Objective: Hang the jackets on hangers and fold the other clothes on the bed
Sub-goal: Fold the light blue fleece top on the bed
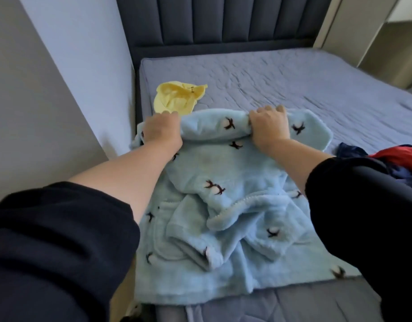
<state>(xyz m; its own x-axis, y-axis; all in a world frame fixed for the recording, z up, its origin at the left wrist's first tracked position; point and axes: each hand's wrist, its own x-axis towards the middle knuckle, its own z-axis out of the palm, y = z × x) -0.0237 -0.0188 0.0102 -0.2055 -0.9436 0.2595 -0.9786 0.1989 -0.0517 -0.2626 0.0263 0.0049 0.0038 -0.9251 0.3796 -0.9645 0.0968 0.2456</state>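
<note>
A pale blue fleece robe (223, 201), patterned with small dark-and-white motifs, lies spread on the near part of the bed (293, 80), its lower half rumpled and bunched. My left hand (162, 133) and my right hand (269, 129) are both closed around its far edge, which looks like a collar or hood rolled towards me; each grip has a fistful of fleece, fingers curled over the top. I judge this garment is only at its first fold. Just beyond my left hand, near the wall, a small yellow garment (177, 97) lies loosely, not clearly folded. At the right edge a heap of dark blue and red clothes (391, 159) waits unsorted. No hangers or hung jackets are in view, so most of the task seems left. A tiny label shows on the yellow piece, but it is too small to read; I see no other writing.
</note>
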